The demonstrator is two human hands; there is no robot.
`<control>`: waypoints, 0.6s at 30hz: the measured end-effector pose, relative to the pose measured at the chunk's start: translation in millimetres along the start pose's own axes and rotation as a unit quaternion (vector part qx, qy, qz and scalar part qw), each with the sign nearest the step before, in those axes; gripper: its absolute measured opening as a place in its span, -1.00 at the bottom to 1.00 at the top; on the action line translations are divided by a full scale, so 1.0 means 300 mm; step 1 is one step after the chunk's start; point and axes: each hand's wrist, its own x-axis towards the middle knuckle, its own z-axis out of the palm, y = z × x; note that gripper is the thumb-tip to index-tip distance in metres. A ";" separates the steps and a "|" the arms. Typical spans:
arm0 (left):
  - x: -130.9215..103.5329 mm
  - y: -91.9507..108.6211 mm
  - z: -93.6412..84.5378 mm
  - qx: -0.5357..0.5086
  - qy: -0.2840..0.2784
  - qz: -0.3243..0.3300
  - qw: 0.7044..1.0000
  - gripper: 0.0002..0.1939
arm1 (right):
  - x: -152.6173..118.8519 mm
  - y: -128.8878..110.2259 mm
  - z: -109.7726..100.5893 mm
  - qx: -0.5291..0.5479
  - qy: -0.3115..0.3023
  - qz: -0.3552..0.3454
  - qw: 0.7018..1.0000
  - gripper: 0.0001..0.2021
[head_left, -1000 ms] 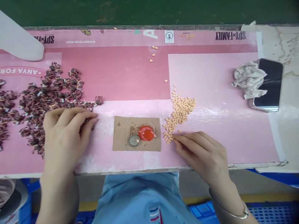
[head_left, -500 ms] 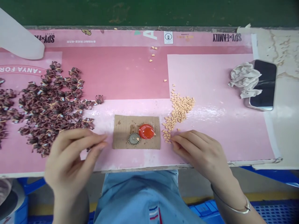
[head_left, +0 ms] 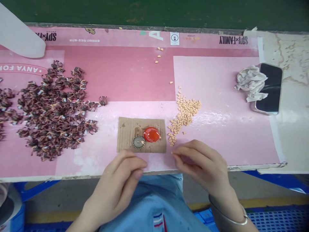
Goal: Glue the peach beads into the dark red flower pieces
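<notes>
One tan piece (head_left: 172,152) is pinched by the right hand (head_left: 204,166); the curled left hand (head_left: 119,185), contents unclear, has reached the cardboard's (head_left: 125,137) seven o'clock.

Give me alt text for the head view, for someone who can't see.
Right hand pinching a tiny beige piece, left hand near brown rectangular cardboard bearing a glossy red blob and toothed grey disc. A dark maroon heap lies left, small beige pieces right, on a pink printed sheet.
</notes>
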 end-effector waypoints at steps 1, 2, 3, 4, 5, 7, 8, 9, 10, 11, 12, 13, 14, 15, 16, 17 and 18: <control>0.005 0.008 0.009 -0.012 -0.015 0.003 1.000 -0.79 | 0.006 -0.024 0.009 0.045 0.013 0.006 0.999 -0.85; 0.009 0.014 0.017 -0.025 -0.028 0.007 0.999 -0.81 | 0.011 -0.048 0.019 0.083 0.025 0.010 0.996 -0.86; 0.012 0.018 0.023 -0.037 -0.034 0.009 0.999 -0.83 | 0.016 -0.072 0.031 0.111 0.035 0.010 0.993 -0.86; 0.014 0.021 0.027 -0.047 -0.035 0.010 0.998 -0.84 | 0.020 -0.092 0.042 0.129 0.046 0.007 0.991 -0.88; 0.014 0.022 0.029 -0.054 -0.028 0.011 0.998 -0.84 | 0.024 -0.109 0.052 0.137 0.054 0.005 0.989 -0.88; 0.012 0.019 0.030 -0.056 -0.011 0.015 0.998 -0.83 | 0.032 -0.129 0.066 0.143 0.053 0.005 0.988 -0.89; 0.010 0.016 0.029 -0.052 -0.004 0.016 0.999 -0.83 | 0.035 -0.134 0.069 0.145 0.050 0.006 0.988 -0.88; 0.007 0.013 0.029 -0.046 0.002 0.019 0.999 -0.82 | 0.037 -0.136 0.071 0.147 0.044 0.005 0.988 -0.88; 0.004 0.010 0.030 -0.042 0.008 0.023 0.999 -0.82 | 0.038 -0.137 0.072 0.149 0.040 0.006 0.988 -0.88; 0.001 0.007 0.031 -0.036 0.018 0.027 0.999 -0.83 | 0.038 -0.137 0.074 0.152 0.039 0.006 0.988 -0.89; -0.001 0.005 0.033 -0.029 0.027 0.032 0.999 -0.83 | 0.037 -0.138 0.076 0.155 0.042 0.008 0.987 -0.89; -0.003 0.003 0.036 -0.023 0.035 0.039 0.998 -0.84 | 0.035 -0.139 0.079 0.156 0.047 0.012 0.987 -0.89; -0.003 0.003 0.039 -0.017 0.043 0.044 0.998 -0.84 | 0.033 -0.141 0.083 0.157 0.050 0.018 0.986 -0.89; -0.003 0.003 0.043 -0.011 0.046 0.046 0.998 -0.84 | 0.031 -0.144 0.087 0.155 0.053 0.025 0.986 -0.89; -0.003 0.002 0.045 -0.006 0.047 0.046 0.998 -0.84 | 0.030 -0.147 0.090 0.153 0.054 0.031 0.986 -0.89; -0.004 0.001 0.047 -0.002 0.045 0.043 0.998 -0.83 | 0.029 -0.149 0.093 0.150 0.053 0.036 0.987 -0.89; -0.006 -0.001 0.047 0.000 0.042 0.039 0.998 -0.83 | 0.030 -0.150 0.094 0.146 0.054 0.038 0.987 -0.88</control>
